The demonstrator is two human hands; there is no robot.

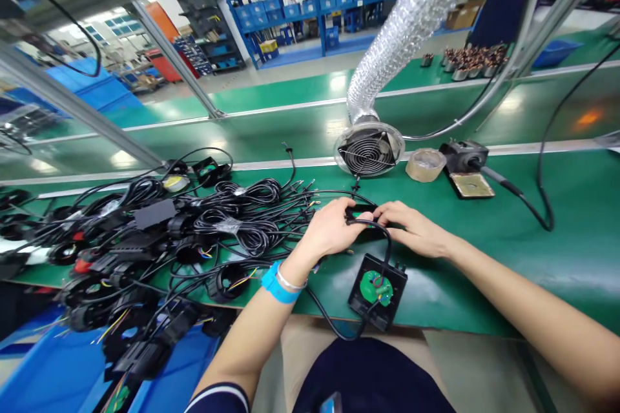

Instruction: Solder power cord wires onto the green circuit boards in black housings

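Note:
My left hand (332, 227) grips the left side of a black plastic housing (367, 211), its thumb lying along a black cable (389, 242). From the other side my right hand (411, 230) has its fingers curled onto the same housing. Both hands cover much of this part, so its inside shows only a little. The cable bends down to an open black box (356, 290) with a round green circuit board (375, 286) in it, at the bench's front edge. Another stretch of black cable loops below that box.
A heap of coiled black cables (237, 226) and black housings spreads over the left of the green bench (484, 258). Behind my hands stands a fan (371, 153) with a silver duct (402, 26). Right of it are a tape roll (425, 164) and a soldering iron stand (465, 164).

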